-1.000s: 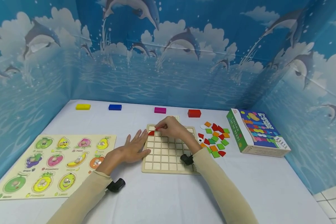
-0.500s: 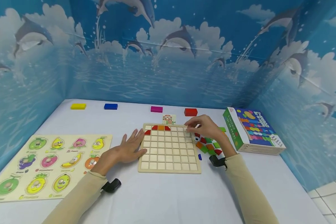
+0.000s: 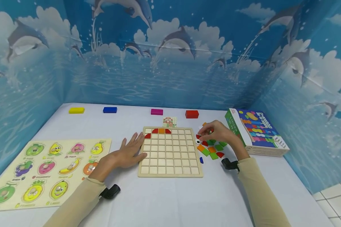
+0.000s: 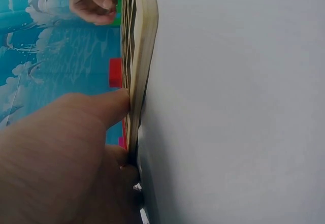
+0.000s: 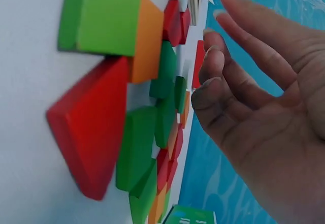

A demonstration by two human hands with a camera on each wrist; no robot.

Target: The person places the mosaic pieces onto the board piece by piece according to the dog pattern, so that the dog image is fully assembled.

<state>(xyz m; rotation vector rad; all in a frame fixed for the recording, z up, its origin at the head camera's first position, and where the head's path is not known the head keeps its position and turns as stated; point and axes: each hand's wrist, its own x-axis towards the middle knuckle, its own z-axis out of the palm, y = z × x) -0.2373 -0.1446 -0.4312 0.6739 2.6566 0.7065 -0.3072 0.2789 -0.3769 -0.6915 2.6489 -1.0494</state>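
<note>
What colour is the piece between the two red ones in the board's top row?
That piece is orange, best seen in the head view.

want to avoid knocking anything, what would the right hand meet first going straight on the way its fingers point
Likely the red piece just beyond the right hand in the head view, then the wooden grid board; but the hand looks higher than the loose pieces, so it may pass over both.
</note>
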